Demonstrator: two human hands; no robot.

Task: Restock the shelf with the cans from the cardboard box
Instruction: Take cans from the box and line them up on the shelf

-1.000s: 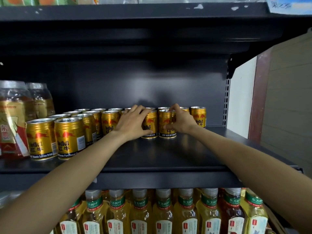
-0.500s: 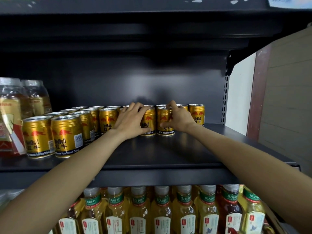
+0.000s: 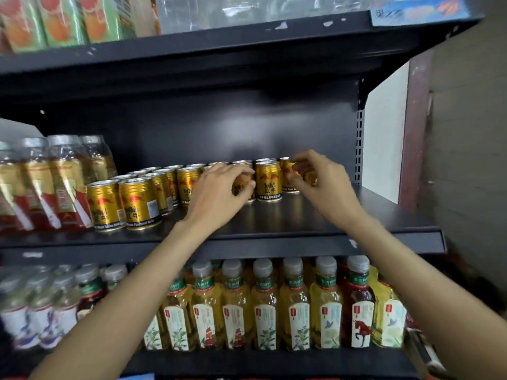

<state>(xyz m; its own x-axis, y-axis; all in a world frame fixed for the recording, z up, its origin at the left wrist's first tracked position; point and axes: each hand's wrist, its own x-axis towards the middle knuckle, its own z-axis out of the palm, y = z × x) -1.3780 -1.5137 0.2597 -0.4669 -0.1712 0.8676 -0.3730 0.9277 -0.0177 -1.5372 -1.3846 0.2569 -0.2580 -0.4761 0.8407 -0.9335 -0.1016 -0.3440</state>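
Two hands reach onto the shelf (image 3: pixel 301 220): left hand (image 3: pixel 216 192) curls round a can (image 3: pixel 242 185), right hand (image 3: pixel 319 182) pinches another can (image 3: pixel 288 171). Gold cans (image 3: pixel 137 202) stand leftward beside jars (image 3: pixel 55 182); bottles (image 3: pixel 263 305) fill below.

We saw tea bottles (image 3: pixel 264 305) lined up on the lower shelf, w/ one dark red bottle (image 3: pixel 359 303) among them. Shrink-wrapped jars (image 3: pixel 52 182) stood at left. Up top sat orange-green cartons (image 3: pixel 55 20), blurred, beside clear plastic packs (image 3: pixel 247 8).
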